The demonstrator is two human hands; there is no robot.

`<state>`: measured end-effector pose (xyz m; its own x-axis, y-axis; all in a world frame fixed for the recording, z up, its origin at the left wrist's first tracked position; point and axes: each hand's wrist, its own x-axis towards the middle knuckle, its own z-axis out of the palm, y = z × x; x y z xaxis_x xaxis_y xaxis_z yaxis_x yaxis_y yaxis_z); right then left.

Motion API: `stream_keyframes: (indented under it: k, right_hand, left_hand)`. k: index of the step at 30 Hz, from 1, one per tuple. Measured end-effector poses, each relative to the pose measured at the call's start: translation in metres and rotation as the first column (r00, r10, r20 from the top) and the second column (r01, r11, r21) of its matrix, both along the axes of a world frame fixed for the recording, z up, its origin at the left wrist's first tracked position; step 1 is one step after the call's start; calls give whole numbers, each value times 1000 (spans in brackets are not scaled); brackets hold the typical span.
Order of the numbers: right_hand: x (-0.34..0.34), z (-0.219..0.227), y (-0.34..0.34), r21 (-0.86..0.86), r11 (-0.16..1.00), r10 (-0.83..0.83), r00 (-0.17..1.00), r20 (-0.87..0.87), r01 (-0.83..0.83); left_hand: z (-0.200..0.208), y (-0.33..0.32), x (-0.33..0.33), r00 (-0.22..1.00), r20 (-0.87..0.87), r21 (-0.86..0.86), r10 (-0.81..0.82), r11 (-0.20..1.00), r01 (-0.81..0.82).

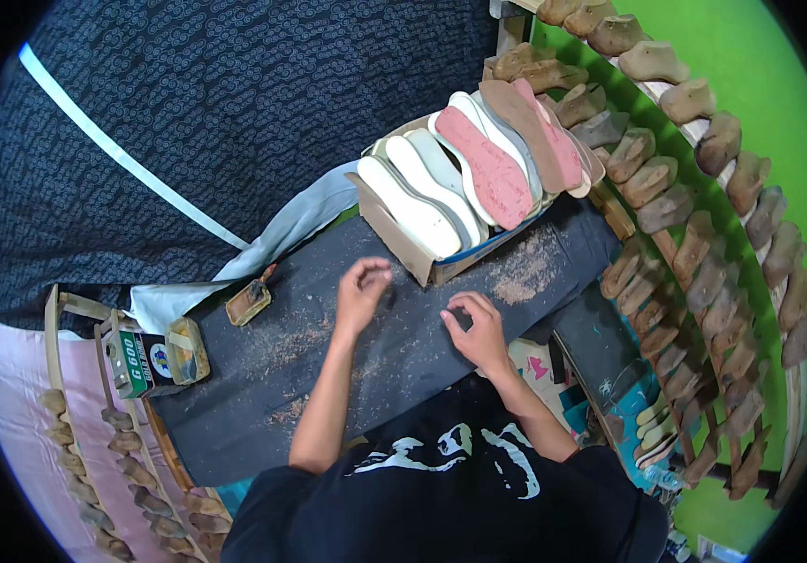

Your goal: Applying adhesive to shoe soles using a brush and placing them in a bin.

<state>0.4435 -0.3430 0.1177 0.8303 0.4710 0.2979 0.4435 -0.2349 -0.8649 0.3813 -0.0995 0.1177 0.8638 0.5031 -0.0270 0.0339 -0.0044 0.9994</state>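
Observation:
Over the middle of the dark work table (403,319), my left hand (362,291) is loosely curved, with nothing visible in it. My right hand (479,331) is a short way to its right, nearer the front edge, fingers bent and thumb apart, also with nothing visible in it. Just beyond both hands stands a cardboard box (387,225) filled with shoe insoles. A white insole (409,208) leans at its left side. A pink insole (486,169) lies on top, beside a brown insole (522,131). Neither hand touches the box.
Brown shavings (521,281) are scattered on the table. A small brush-like tool (251,298) lies at the far left, near a green and black can (141,361). Wooden shoe lasts (671,206) line racks on the right; more lasts (141,474) hang at the lower left.

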Motion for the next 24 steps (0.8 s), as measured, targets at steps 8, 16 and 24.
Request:
stream_keyframes:
  k: [8,16,24]
  right_hand:
    - [67,52,16,-7,998,61,937,345,-62]
    - [99,52,21,-70,987,156,946,283,-141]
    - [109,48,28,34,977,194,949,250,-209]
  left_hand:
    - [88,39,120,979,175,704,104,682,-198]
    - [92,61,141,982,-71,821,173,570,-41]
    - [122,76,108,980,69,753,185,635,-172]
